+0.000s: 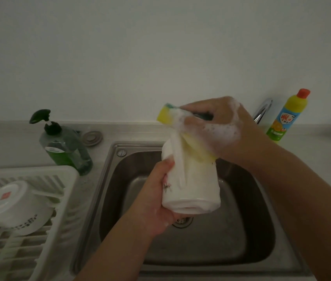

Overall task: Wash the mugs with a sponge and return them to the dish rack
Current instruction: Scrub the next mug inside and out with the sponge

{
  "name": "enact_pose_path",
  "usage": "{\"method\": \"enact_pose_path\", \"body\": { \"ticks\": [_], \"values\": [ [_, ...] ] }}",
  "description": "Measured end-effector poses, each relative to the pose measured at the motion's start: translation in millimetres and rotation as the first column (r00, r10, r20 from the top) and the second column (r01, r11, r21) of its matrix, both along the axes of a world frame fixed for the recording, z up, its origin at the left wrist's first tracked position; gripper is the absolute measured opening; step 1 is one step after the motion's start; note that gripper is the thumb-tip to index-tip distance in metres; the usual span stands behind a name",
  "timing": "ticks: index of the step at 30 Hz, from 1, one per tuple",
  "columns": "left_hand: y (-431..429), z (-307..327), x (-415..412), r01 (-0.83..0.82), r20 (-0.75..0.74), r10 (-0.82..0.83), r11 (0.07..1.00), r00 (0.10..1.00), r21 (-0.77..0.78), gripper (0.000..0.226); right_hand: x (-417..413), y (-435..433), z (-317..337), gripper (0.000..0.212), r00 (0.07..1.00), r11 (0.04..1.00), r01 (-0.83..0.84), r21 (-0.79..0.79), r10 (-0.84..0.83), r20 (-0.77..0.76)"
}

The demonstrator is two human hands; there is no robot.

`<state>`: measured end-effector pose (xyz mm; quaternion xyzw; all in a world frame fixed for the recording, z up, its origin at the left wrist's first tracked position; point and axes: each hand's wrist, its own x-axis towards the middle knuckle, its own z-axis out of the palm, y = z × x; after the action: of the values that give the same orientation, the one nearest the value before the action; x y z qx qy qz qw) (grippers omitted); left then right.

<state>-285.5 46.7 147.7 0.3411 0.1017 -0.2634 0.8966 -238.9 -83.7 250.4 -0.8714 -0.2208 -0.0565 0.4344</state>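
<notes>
Over the steel sink [108, 199] my left hand [156, 201] grips a white mug [197, 183] from the left side, tilted with its base toward me. My right hand [219, 126], covered in foam, holds a yellow and green sponge [168, 116] pressed against the mug's far end. The mug has a small dark print near my left fingers. At the left stands a white dish rack [45, 220] with another white mug [12, 205] lying upside down in it.
A pump bottle of green soap [65, 147] stands behind the rack. A yellow detergent bottle with a red cap [288, 116] and the chrome tap [262, 110] are at the back right. The sink drain [183, 222] lies below the mug.
</notes>
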Motion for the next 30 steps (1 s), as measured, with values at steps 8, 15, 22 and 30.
{"method": "enact_pose_path", "body": {
  "ticks": [8, 15, 22, 30],
  "values": [
    [4, 2, 3, -0.077, -0.067, 0.073, 0.995, 0.995, -0.060, 0.062, -10, -6, -30, 0.036, 0.983, 0.977, 0.102, -0.186, -0.071, 0.169],
    [6, -8, 8, -0.037, -0.080, 0.037, 0.999, 0.996, -0.005, 0.054, -17, -23, -34, 0.049, 0.962, 0.894, -0.031, -0.447, 0.147, 0.228],
    [4, -7, 4, -0.003, -0.036, -0.001, 0.993, 0.999, -0.119, 0.057, -9, -24, -18, 0.037, 0.880, 0.836, -0.195, -0.513, 0.380, 0.284],
    [14, -9, 7, 0.095, 0.070, -0.079, 0.959, 0.994, -0.267, 0.080, -11, -38, -40, 0.039, 0.931, 0.958, -0.247, -0.147, 0.276, 0.239]
  ]
}}
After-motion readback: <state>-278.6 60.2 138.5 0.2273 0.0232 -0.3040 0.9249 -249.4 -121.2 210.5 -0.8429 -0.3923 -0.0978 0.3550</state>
